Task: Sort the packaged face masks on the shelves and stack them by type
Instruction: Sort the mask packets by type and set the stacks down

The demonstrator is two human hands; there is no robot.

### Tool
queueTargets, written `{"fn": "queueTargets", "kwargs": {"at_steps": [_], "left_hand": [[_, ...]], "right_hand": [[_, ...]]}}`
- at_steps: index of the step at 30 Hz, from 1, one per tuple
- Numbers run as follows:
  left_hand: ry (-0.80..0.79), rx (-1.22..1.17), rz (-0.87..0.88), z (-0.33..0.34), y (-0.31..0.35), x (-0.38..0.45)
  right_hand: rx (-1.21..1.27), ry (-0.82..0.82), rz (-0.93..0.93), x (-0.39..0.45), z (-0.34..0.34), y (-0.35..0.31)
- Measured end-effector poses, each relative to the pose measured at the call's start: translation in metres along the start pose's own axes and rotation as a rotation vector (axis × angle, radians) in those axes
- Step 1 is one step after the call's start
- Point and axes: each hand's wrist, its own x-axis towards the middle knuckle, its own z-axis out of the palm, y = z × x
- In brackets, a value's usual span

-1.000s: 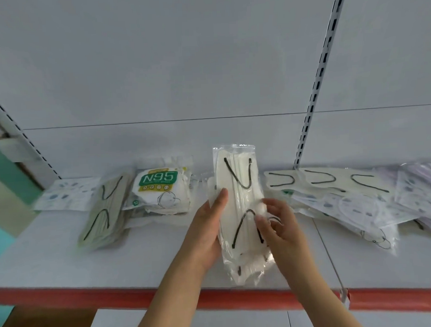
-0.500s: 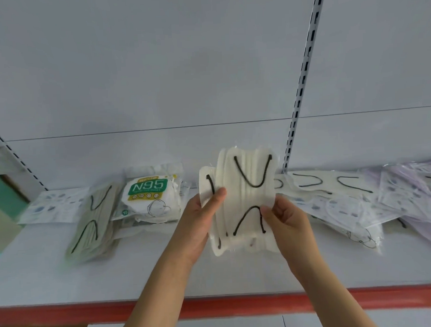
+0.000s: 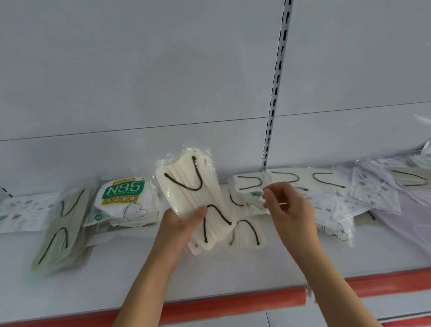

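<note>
Centrally, just below the middle of the frame, the left hand [image 3: 181, 223] grasps a clear-wrapped pack of cream masks [image 3: 193, 189] with black ear loops, thumb across its front and fingers curled behind; the pack rises tilted above the hand, its top leaning toward the upper left, lifted off the shelf [image 3: 214, 269]. Directly right of that hand, a second cream pack [image 3: 247, 233] lies flat on the shelf, partly hidden by the held one. The right hand [image 3: 289, 209], right of centre, has its fingers bent and its fingertips [image 3: 266, 194] at the near edge of a flat cream pack [image 3: 284, 182] lying at the back of the shelf; whether they pinch the wrapper cannot be told. At centre left, a white pack marked N95 [image 3: 123, 200] rests on other packs, with a greenish pack with black loops [image 3: 64, 224] just beside it at the left and a patterned white pack [image 3: 16, 215] at the far left edge. At the right of the frame, patterned and lilac packs [image 3: 374, 193] overlap in a loose heap. A red strip [image 3: 216, 309] edges the shelf front across the lower frame.
</note>
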Motion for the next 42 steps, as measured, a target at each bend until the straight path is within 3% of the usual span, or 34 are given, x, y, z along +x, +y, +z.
{"fn": "queueTargets", "kwargs": {"at_steps": [1, 4, 8, 12, 17, 19, 22, 25, 27, 30, 32, 34, 37, 42], "left_hand": [[0.035, -0.021, -0.017, -0.004, 0.001, 0.003], [0.094, -0.014, -0.063, -0.010, -0.001, 0.010], [0.112, 0.005, -0.125, -0.010, -0.004, 0.008], [0.054, 0.119, -0.166, -0.017, -0.002, 0.001], [0.036, 0.234, -0.188, -0.036, 0.006, -0.011], [0.013, 0.180, -0.220, -0.037, 0.005, -0.014], [-0.020, -0.038, -0.254, -0.028, 0.006, -0.019], [-0.152, -0.165, -0.243, -0.010, 0.013, -0.025], [-0.115, -0.092, -0.208, 0.001, 0.010, -0.023], [0.039, -0.074, -0.169, 0.007, 0.002, -0.011], [0.082, -0.074, -0.177, 0.006, 0.000, -0.005], [0.081, -0.064, -0.161, 0.004, 0.000, -0.004], [0.062, -0.051, -0.136, 0.004, -0.001, -0.005], [0.080, -0.032, -0.052, 0.015, 0.000, -0.008]], "right_hand": [[-0.249, 0.000, 0.006, 0.005, -0.006, 0.002], [-0.764, -0.250, 0.136, -0.002, 0.002, 0.003], [-1.013, -0.285, 0.140, -0.017, 0.042, 0.008], [-0.769, -0.352, 0.147, -0.013, 0.048, 0.012], [-0.199, -0.333, 0.160, -0.028, 0.021, -0.007], [0.055, -0.317, 0.171, -0.040, 0.013, -0.022], [0.160, -0.313, 0.125, -0.047, 0.012, -0.037], [0.032, -0.371, 0.144, -0.046, 0.029, -0.033], [-0.135, -0.410, 0.080, -0.044, 0.038, -0.025], [-0.307, -0.221, -0.098, -0.019, 0.029, -0.012], [-0.572, -0.066, -0.167, 0.018, 0.008, 0.007], [-0.832, -0.130, -0.078, 0.055, -0.016, 0.027], [-0.756, -0.249, 0.129, 0.084, -0.040, 0.041], [-0.605, 0.100, -0.011, 0.060, -0.034, 0.014]]}}
